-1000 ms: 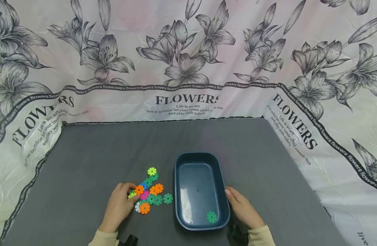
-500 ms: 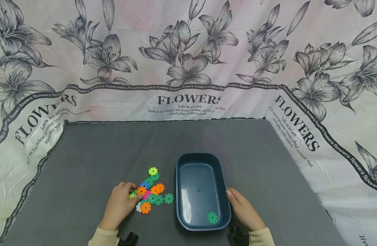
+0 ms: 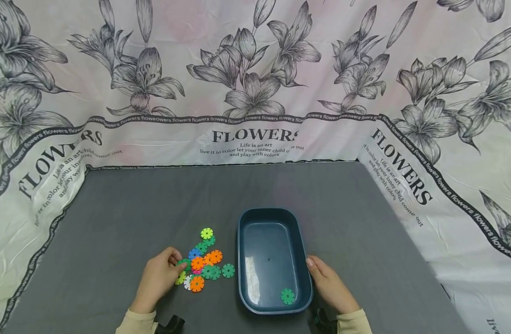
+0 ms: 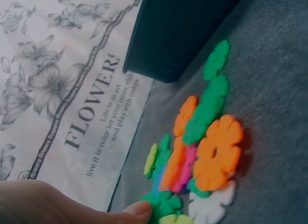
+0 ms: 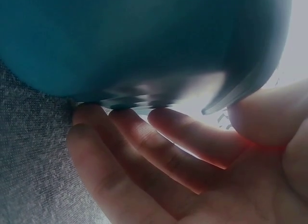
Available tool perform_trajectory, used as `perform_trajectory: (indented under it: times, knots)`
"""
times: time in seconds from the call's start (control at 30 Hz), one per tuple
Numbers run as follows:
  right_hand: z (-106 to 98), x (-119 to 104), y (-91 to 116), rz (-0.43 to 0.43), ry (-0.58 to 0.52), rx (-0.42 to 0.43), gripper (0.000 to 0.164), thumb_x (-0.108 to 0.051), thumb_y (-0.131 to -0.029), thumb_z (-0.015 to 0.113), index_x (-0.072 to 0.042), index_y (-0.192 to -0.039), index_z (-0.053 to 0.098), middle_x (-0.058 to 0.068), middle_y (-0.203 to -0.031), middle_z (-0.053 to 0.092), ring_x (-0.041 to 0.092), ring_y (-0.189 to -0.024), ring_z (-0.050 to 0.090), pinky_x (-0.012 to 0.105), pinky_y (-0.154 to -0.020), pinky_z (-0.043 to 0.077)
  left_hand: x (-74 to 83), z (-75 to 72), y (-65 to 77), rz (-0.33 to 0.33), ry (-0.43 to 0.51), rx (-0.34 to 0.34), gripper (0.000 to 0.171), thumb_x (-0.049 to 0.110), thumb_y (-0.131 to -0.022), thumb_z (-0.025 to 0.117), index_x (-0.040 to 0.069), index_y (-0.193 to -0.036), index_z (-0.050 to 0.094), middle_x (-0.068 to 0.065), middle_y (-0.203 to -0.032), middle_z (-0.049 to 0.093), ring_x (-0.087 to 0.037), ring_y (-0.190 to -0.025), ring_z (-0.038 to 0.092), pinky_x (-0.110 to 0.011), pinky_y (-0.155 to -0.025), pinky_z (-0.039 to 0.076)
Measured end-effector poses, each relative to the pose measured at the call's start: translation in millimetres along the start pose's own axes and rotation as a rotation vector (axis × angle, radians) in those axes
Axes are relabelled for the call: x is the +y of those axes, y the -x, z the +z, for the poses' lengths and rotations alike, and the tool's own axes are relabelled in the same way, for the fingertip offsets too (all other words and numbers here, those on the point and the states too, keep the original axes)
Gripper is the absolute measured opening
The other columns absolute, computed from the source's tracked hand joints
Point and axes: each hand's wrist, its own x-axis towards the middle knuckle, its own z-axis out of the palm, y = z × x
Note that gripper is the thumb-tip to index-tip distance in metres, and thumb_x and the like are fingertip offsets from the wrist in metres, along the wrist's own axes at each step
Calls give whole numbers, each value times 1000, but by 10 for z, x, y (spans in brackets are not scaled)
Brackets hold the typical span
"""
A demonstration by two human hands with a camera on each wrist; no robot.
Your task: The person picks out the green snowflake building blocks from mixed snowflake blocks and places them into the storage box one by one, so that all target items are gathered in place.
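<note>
My left hand (image 3: 157, 278) is at the left side of a loose pile of flower-shaped plastic discs. Its thumb and fingers pinch a green disc (image 4: 163, 204) at the pile's edge. Beside that piece lie a yellow-green disc (image 3: 181, 278), a white disc (image 4: 211, 204) and orange discs (image 3: 197, 284); a pink disc (image 4: 186, 168) is partly covered. To the right stands a dark blue rectangular tray (image 3: 267, 214), with one green disc (image 3: 287, 296) inside. My right hand (image 3: 332, 285) holds the tray's right side, thumb at the rim, fingertips against the outer wall (image 5: 144, 46).
A grey cloth (image 3: 147, 199) covers the table. White flower-printed fabric (image 3: 255, 144) rises behind it and along both sides. Further discs, among them a yellow-green one (image 3: 207, 233) and a blue one (image 3: 194, 253), spread between my left hand and the tray.
My left hand has drawn slightly left. An orange disc that was by its fingers now lies further right, over the pink one, and a green disc shows at the fingertips. The right hand stays put.
</note>
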Motion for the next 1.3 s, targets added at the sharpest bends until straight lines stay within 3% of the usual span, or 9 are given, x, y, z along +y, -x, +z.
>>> perform_trajectory:
  times: [0.33, 0.43, 0.53, 0.6, 0.73, 0.8, 1.07, 1.17, 1.3]
  knots:
    - [-23, 18, -7, -1, 0, -12, 49, -38, -103, 40, 0, -131, 55, 19, -133, 55, 36, -128, 47, 54, -105, 35, 82, -129, -53, 4, -2, 61, 5, 14, -83, 75, 13, -84, 70, 0, -76, 67, -12, -64, 55, -30, -59, 43]
    - [-34, 22, -12, 5, 8, -10, 50, -38, -103, 40, 0, -131, 54, 19, -134, 55, 37, -129, 46, 54, -105, 35, 157, -152, -83, 47, 44, 92, 5, 13, -88, 70, 11, -91, 68, -3, -83, 68, -14, -70, 60, -30, -62, 46]
    - [-44, 15, -11, 12, 4, -14, 52, -38, -103, 40, 3, -133, 52, 22, -135, 53, 39, -130, 44, 55, -105, 34, 267, -154, -116, 91, 149, 91, 10, 13, -91, 66, 11, -101, 66, -5, -91, 69, -18, -77, 64, -31, -65, 51]
    - [-43, 10, -9, 19, -6, -17, 54, -38, -103, 39, 5, -133, 51, 23, -136, 51, 40, -130, 43, 56, -106, 33, 354, -142, -141, 95, 246, 53, 16, 14, -92, 65, 10, -108, 65, -7, -95, 69, -22, -80, 67, -32, -69, 54]
    - [-25, 14, -13, 23, -22, -22, 54, -38, -103, 40, 6, -134, 50, 24, -136, 51, 40, -131, 43, 55, -106, 33, 562, -84, -189, 70, 445, -109, 25, 12, -92, 65, 9, -117, 64, -9, -100, 69, -28, -86, 68, -37, -78, 55]
    - [-14, 15, -19, 17, -27, -22, 53, -37, -103, 40, 6, -133, 50, 24, -135, 52, 40, -130, 43, 55, -106, 33, 672, -37, -211, 72, 500, -189, 27, 10, -91, 65, 8, -118, 64, -9, -99, 68, -29, -87, 68, -40, -80, 55]
    - [-20, 8, 7, 19, -32, -14, 48, -35, -103, 40, 2, -131, 53, 20, -133, 54, 37, -129, 46, 54, -105, 34, 1134, 291, -198, 184, 589, -454, 24, 3, -90, 64, 1, -115, 65, -11, -94, 68, -31, -85, 69, -39, -76, 56]
    - [-28, -4, 18, 10, -17, -14, 50, -34, -103, 40, 3, -135, 50, 21, -137, 51, 38, -131, 43, 55, -106, 33, 1273, 432, -165, 192, 600, -512, 23, 2, -88, 65, 2, -111, 67, -9, -90, 69, -31, -83, 70, -39, -74, 57]
    - [-22, -19, 8, -6, 1, -11, 52, -35, -103, 40, 2, -139, 46, 21, -142, 47, 39, -133, 40, 55, -107, 32, 1398, 587, -141, 209, 570, -538, 20, 1, -87, 66, 3, -106, 69, -6, -85, 68, -31, -78, 70, -42, -73, 56]
